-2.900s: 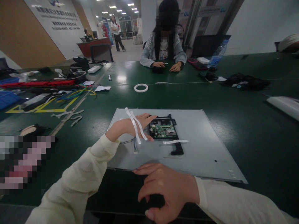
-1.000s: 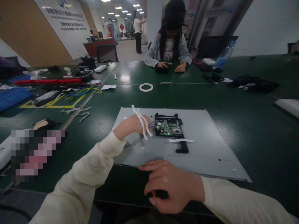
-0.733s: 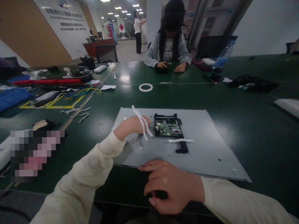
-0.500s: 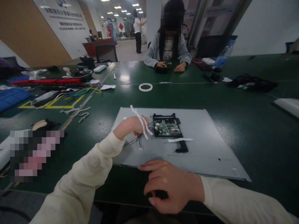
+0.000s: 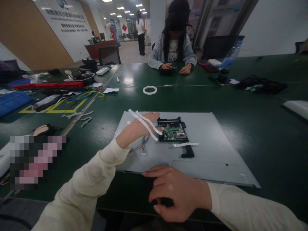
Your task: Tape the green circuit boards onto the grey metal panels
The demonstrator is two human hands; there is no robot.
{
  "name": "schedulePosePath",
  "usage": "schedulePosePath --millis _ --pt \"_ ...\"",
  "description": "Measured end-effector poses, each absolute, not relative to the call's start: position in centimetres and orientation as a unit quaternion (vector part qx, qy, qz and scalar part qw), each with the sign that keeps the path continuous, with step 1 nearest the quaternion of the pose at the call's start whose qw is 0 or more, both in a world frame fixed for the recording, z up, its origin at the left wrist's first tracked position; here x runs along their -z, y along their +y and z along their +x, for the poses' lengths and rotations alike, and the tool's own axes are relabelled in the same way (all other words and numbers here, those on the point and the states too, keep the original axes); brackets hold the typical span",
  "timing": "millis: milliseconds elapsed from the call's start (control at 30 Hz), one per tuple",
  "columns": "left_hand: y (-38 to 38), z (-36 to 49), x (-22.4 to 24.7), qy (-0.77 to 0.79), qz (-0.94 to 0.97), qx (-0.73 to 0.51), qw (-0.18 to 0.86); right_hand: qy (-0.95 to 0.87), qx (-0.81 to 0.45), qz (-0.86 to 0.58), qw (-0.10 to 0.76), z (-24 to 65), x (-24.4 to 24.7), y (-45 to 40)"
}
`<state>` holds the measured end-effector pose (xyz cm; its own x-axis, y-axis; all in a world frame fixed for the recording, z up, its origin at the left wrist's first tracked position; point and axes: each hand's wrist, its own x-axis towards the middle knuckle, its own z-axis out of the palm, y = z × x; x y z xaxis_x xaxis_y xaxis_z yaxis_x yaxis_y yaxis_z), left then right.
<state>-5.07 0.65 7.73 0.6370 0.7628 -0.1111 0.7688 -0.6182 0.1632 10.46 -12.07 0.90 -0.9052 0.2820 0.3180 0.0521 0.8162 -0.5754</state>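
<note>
A grey flat panel (image 5: 211,150) lies on the green table, with a green circuit board (image 5: 173,133) in a black frame (image 5: 187,149) on it. My left hand (image 5: 141,126) reaches over the panel beside the board's left edge, fingers stretched out and apart, one fingertip at the board. Two white tape strips (image 5: 145,123) lie across the back of that hand. Under its wrist are thin cables (image 5: 143,148) with a connector end. Another tape strip (image 5: 185,145) crosses the frame's lower arm. My right hand (image 5: 175,192) rests at the panel's near edge, index finger touching it, thumb apart, holding nothing.
A roll of white tape (image 5: 149,90) and a small wrench (image 5: 117,79) lie farther back. Opposite sits a person (image 5: 172,48) with hands on a dark object. Left are a blue bin (image 5: 14,102), wires (image 5: 89,93) and tape scraps (image 5: 78,114); a bottle (image 5: 231,57) stands right.
My left hand has shifted slightly right and its fingers have stretched out toward the board; the tape strips on it moved along. My right hand has stayed in place.
</note>
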Motion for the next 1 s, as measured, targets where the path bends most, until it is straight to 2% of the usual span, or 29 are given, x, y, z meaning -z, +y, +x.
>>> schedulePosePath --millis 133,267,500,633,800,1000 --pt "0.5 -4.3 -6.4 0.383 0.914 -0.006 0.134 -0.927 -0.294 -0.087 0.215 10.4 -0.9 -12.0" --pt "0.9 -4.1 -5.0 0.360 0.913 -0.004 0.191 -0.932 -0.291 -0.089 0.197 10.4 -0.9 -12.0" --pt "2.1 -4.4 -4.7 0.326 0.910 -0.050 0.252 -0.928 -0.292 -0.097 0.211 10.4 -1.0 -12.1" --pt "1.8 -4.2 -4.6 0.340 0.908 -0.039 0.242 -0.930 -0.283 -0.096 0.213 10.4 -1.0 -12.0" --pt "-0.2 -2.8 -4.5 0.376 0.910 -0.026 0.170 -0.934 -0.273 -0.102 0.208 10.3 -1.0 -12.1" --pt "-1.2 -0.9 -4.4 0.243 0.945 -0.102 0.194 -0.935 -0.271 -0.107 0.202 10.4 -1.2 -12.1"
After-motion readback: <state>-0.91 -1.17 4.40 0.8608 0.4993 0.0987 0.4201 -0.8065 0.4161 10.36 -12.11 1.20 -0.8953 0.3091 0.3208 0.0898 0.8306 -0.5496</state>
